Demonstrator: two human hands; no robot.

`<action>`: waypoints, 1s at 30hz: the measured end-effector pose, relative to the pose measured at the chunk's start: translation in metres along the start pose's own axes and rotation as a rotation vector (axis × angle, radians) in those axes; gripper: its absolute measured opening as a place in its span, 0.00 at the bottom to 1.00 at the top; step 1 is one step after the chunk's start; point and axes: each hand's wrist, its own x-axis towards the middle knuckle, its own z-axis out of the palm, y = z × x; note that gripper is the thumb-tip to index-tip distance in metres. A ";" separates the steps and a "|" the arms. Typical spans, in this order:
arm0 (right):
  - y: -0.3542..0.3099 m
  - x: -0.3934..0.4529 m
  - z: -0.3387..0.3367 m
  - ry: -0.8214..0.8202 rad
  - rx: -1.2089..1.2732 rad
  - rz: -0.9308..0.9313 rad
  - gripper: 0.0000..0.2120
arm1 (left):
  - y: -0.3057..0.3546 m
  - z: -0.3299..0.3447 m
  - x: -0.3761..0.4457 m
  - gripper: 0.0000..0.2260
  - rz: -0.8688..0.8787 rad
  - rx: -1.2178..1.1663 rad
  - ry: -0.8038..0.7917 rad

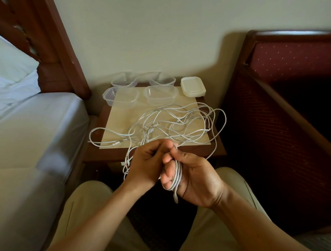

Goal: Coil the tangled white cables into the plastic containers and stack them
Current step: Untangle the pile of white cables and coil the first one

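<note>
A tangle of white cables [172, 123] sprawls over the small bedside table [154, 152], with loops hanging off its front and right edges. Several clear plastic containers [160, 94] stand open along the table's back. My right hand [192, 178] is held palm-up over my lap with a coil of white cable [178, 173] wrapped round its fingers. My left hand [149, 161] sits just left of it, fingers curled, pinching the cable strand that leads up to the coil.
A stack of white lids [193, 86] lies at the table's back right corner. A cream mat [121, 116] covers the tabletop. A bed [29, 123] with a pillow is on the left, a dark red upholstered chair [287, 89] on the right.
</note>
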 end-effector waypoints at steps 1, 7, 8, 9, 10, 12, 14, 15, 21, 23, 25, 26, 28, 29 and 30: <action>0.000 0.000 0.001 0.007 0.032 -0.013 0.17 | 0.001 0.001 0.001 0.13 -0.026 -0.029 -0.016; -0.023 -0.001 -0.004 -0.060 0.249 -0.158 0.09 | -0.018 -0.010 -0.002 0.15 -0.077 0.106 -0.209; -0.028 -0.003 -0.003 -0.046 0.253 -0.181 0.10 | -0.022 -0.010 -0.005 0.15 -0.081 0.195 -0.263; -0.033 -0.004 0.000 -0.008 0.233 -0.210 0.14 | -0.027 -0.011 -0.009 0.14 -0.097 0.285 -0.320; -0.038 -0.005 0.001 0.046 0.189 -0.251 0.18 | -0.031 -0.010 -0.012 0.13 -0.121 0.361 -0.377; -0.044 -0.006 0.002 0.172 0.009 -0.358 0.19 | -0.034 -0.010 -0.017 0.11 -0.167 0.470 -0.452; -0.044 -0.005 -0.003 0.284 -0.334 -0.406 0.19 | -0.028 -0.008 -0.017 0.13 -0.130 0.585 -0.470; -0.042 -0.004 -0.008 0.335 -0.500 -0.400 0.19 | -0.023 -0.008 -0.016 0.14 -0.082 0.667 -0.480; -0.035 -0.002 -0.019 0.509 -1.084 -0.240 0.12 | -0.004 -0.022 0.001 0.15 0.216 1.070 -0.477; -0.031 0.000 -0.027 0.522 -1.342 -0.176 0.13 | 0.001 -0.028 0.005 0.14 0.306 1.151 -0.429; -0.029 -0.001 -0.029 0.500 -1.439 -0.095 0.17 | 0.008 -0.034 0.010 0.12 0.371 1.133 -0.346; -0.029 -0.002 -0.029 0.482 -1.404 -0.043 0.20 | 0.010 -0.037 0.013 0.10 0.382 1.101 -0.309; -0.027 -0.003 -0.024 0.447 -1.220 0.060 0.24 | 0.011 -0.039 0.021 0.05 0.386 1.041 -0.286; -0.027 -0.004 -0.021 0.431 -1.121 0.101 0.25 | 0.010 -0.039 0.025 0.02 0.374 1.016 -0.297; -0.026 -0.003 -0.020 0.415 -1.041 0.132 0.26 | 0.009 -0.038 0.029 0.02 0.357 0.970 -0.311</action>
